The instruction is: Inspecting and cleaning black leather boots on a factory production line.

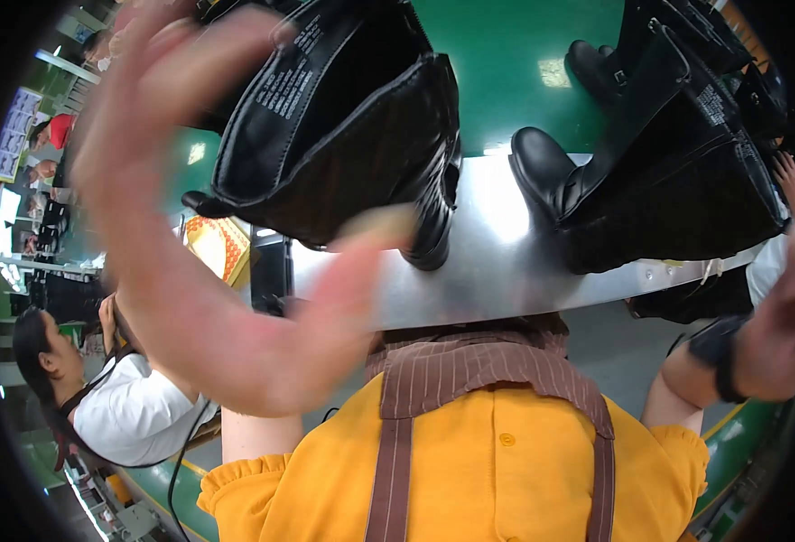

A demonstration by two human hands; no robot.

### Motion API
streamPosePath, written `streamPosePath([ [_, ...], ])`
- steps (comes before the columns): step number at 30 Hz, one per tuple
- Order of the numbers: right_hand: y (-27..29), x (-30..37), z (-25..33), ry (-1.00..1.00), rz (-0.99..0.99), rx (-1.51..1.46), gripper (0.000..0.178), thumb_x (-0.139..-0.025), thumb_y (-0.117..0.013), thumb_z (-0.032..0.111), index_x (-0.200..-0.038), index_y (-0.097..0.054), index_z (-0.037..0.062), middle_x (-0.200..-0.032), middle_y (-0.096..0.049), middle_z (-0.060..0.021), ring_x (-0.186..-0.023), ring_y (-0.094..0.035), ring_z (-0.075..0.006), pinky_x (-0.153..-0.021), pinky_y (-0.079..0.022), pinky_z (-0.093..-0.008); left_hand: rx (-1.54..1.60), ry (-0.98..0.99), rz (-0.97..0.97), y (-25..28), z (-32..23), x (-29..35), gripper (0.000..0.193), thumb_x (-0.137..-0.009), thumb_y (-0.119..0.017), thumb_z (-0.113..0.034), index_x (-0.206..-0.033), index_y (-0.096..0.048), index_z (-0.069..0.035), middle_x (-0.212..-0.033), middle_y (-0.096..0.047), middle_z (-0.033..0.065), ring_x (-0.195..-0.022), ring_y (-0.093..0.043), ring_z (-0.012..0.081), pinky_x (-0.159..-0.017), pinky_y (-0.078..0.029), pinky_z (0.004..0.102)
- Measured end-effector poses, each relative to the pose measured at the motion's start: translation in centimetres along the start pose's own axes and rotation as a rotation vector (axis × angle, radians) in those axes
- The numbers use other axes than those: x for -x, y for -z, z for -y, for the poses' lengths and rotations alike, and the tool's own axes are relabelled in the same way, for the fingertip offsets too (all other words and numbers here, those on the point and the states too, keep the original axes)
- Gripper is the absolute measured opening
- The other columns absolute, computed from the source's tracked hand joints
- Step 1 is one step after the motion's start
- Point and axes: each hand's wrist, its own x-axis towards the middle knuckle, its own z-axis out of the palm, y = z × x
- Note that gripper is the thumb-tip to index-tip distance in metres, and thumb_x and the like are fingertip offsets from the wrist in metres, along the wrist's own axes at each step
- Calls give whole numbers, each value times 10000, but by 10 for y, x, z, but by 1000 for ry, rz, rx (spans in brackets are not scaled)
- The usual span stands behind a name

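Note:
Blurred by motion, my left hand (190, 262) looms large in front of a tall black boot (361, 163). Its thumb and fingers are spread wide apart with nothing between them. Whether it touches the boot I cannot tell. The boot's shaft gapes toward me, showing dark lining with white print. A second tall black boot (659, 208) stands to the right on a shiny metal table (497, 280), its shaft leaning right. Near the right rim is my right hand (776, 357), smeared, with a dark band (727, 357) at the wrist; its fingers cannot be made out.
More black boots (600, 72) stand at the far right by a green surface (497, 63). A yellow-orange patterned item (217, 246) lies at the left. A person in white (131, 406) sits on my left. Another person's hand (790, 185) is beside the right boot.

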Motion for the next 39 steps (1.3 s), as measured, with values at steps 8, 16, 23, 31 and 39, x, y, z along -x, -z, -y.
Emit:
streamPosePath([
  [8,-131,46,-40,-304,559,-308,921,-820,-677,539,-1520,-256,112,-1328,-488,-122,-1221,-492,-238,-1006,-393,-367,48,-261,567,29,-65,8,242,-454,-724,-219,-695,-733,-213,-672,-436,-73,-725,-510,151,-1046,-250,739],
  [16,-178,43,-90,-354,701,-360,370,-981,-574,345,-1010,-630,-19,-619,-481,-79,-557,-432,-139,-559,-418,-310,396,-655,362,46,-27,51,208,-550,-693,-108,-724,-730,-215,-692,-446,-89,-780,-545,72,-1000,-257,746],
  [23,-183,44,-88,-268,652,-433,419,-984,-563,385,-996,-630,-29,-661,-532,-65,-604,-471,-122,-586,-443,-306,83,-836,771,91,-45,35,222,-715,-563,-209,-810,-733,-104,-835,-562,-18,-880,-570,84,-949,-346,547],
  [31,-183,43,-81,-208,449,-245,399,-989,-561,369,-1000,-633,-24,-685,-581,-74,-636,-513,-107,-606,-457,-287,320,-1024,470,51,-44,13,158,-724,-566,-218,-695,-650,-87,-727,-575,-40,-781,-612,73,-990,-409,432],
  [39,-201,58,-120,-584,365,-470,368,-954,-606,325,-1106,-625,-10,-845,-643,-60,-751,-588,-116,-705,-487,-278,-448,-184,406,29,-37,21,460,-610,-799,-225,-1024,-663,-78,-1017,-589,95,-1112,-539,344,-1099,-300,578],
])
